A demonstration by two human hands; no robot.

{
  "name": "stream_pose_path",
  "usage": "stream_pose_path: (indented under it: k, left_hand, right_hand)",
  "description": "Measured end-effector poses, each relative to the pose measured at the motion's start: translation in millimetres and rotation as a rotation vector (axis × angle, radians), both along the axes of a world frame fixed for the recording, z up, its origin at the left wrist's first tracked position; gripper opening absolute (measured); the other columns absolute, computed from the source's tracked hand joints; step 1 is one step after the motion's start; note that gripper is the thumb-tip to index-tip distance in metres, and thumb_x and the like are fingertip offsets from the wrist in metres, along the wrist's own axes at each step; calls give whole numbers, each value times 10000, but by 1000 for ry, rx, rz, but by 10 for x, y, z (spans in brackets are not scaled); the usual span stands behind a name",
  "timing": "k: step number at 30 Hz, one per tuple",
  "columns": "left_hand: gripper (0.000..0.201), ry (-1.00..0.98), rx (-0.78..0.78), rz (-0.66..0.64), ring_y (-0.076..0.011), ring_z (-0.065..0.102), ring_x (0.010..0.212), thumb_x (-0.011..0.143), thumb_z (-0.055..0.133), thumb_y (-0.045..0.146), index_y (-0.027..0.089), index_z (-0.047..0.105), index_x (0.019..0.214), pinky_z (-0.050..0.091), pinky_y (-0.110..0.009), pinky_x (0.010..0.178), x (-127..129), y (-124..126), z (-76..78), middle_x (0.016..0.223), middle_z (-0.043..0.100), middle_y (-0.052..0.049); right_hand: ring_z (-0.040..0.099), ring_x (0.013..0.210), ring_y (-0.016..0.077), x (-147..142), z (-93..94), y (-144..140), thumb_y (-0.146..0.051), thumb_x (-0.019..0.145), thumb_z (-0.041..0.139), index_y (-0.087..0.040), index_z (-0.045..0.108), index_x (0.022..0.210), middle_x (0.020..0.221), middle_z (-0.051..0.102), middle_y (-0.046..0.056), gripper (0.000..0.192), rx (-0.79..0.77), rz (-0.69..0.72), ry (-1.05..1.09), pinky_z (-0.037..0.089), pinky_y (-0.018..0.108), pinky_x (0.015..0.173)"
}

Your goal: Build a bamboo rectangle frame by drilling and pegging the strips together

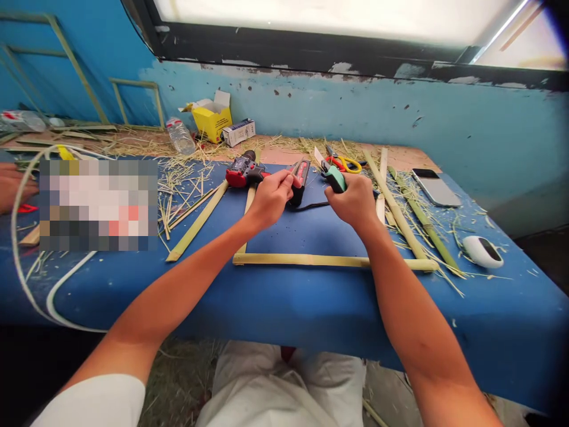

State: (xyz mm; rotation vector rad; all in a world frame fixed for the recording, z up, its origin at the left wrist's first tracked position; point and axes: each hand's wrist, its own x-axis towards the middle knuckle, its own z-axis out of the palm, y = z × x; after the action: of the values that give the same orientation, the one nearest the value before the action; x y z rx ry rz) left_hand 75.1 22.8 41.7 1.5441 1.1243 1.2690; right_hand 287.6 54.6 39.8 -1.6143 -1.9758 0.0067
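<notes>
My left hand (pixel 273 196) is closed in a pinch on a thin, pale bamboo sliver (pixel 297 168), which sticks up from the fingertips. My right hand (pixel 355 201) wraps round the green and black handle of a utility knife (pixel 334 178), its blade pointing up and away to the left. Behind the left hand lies a cordless drill (pixel 242 171) with a red and black battery base (pixel 301 181). In front of both hands, a flat bamboo strip (pixel 306 260) runs crosswise, joined to side strips. Scissors with yellow and red handles (pixel 349 165) lie just beyond the knife.
Bamboo strips (pixel 395 204) and shavings lie on the blue tabletop (pixel 302 308). A phone (pixel 435 187) and a white rounded device (pixel 483 251) are at the right. Boxes (pixel 213 118) and a bottle (pixel 180 136) stand by the wall. At far left is another person's hand (pixel 15 187).
</notes>
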Motion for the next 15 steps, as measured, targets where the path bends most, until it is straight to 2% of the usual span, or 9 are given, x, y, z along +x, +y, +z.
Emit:
stream_pose_path:
  k: [5,10,15]
  left_hand:
    - [284,6,36,3,-107,354,488,1086,456,338,198,632,913,279,-285,492,-12,10,-12,605,431,40]
    - [304,85,94,52,-129,449,547,1081,480,414,217,643,918,341,-286,520,-16,28,-57,643,512,9]
    - [278,116,133,54,-138,493,606,1070,508,411,217,640,921,365,-283,552,-9,60,-102,685,553,-10]
  right_hand:
    - [528,684,182,-52,-24,-32,-325,813,621,-206,658,756,717,658,42,137,-38,70,-32,296,312,648]
    - [544,676,184,-110,-19,-80,-305,799,625,-214,644,746,728,682,40,107,-74,142,-69,282,309,638]
    - [583,702,202,-139,-8,-102,-309,808,616,-214,655,766,756,705,55,111,-96,140,-87,294,307,641]
